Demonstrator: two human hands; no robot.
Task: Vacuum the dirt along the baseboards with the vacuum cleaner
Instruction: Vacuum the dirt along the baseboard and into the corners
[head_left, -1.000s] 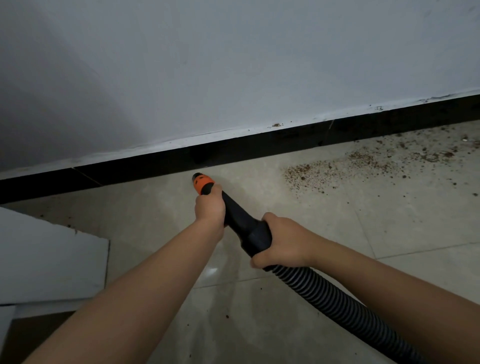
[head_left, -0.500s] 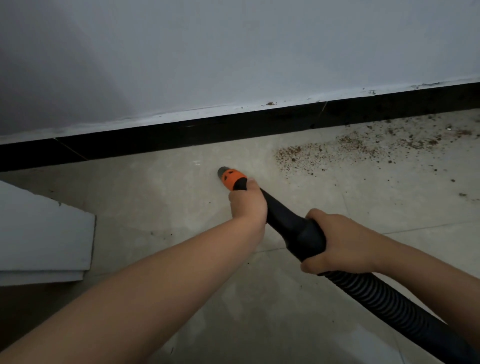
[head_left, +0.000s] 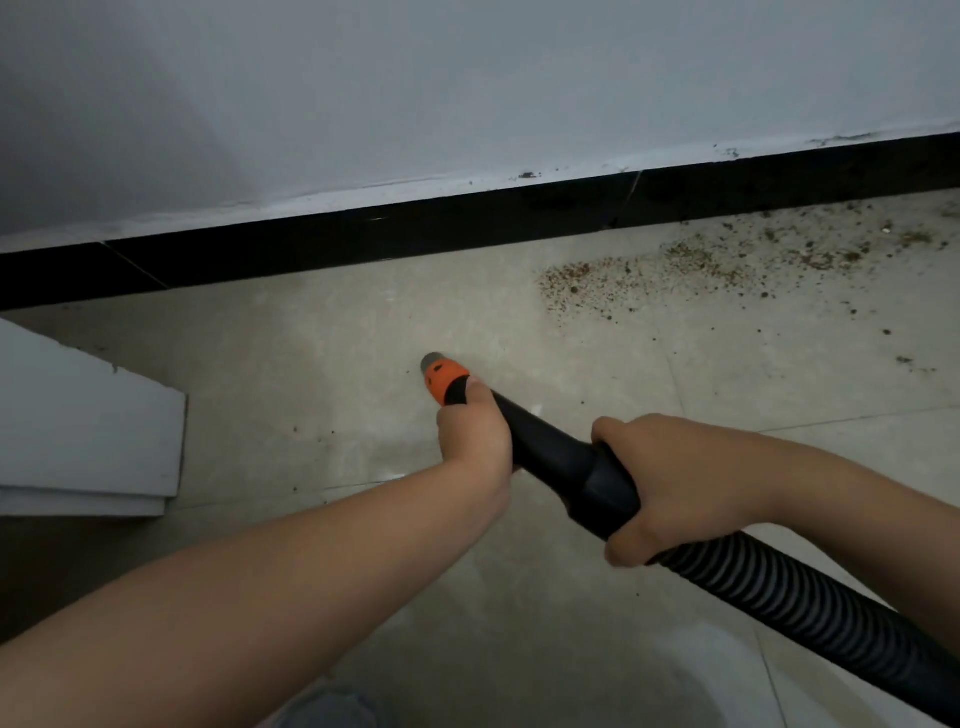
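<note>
The vacuum hose (head_left: 789, 597) is held in both hands so that its orange nozzle tip (head_left: 444, 376) can be steered low over the floor tiles (head_left: 322, 364). The left hand (head_left: 475, 436) is wrapped around the black wand (head_left: 545, 447) just behind the orange tip; this forward grip is judged to give fine control of the opening. The right hand (head_left: 680, 483) is closed around the thicker cuff where the wand meets the ribbed hose, so that the hose weight is carried and the angle is set.

The tip is pointed forward and to the left of both hands, near the floor; whether contact is made cannot be told. The black baseboard (head_left: 467, 228) runs beyond the tip, apart from it.

The dirt (head_left: 649, 275) is spread along the baseboard ahead of the right hand and to the right of the tip, well apart from the nozzle. A rightward sweep is judged to be required. A white panel (head_left: 88, 426) lies left of the left hand.
</note>
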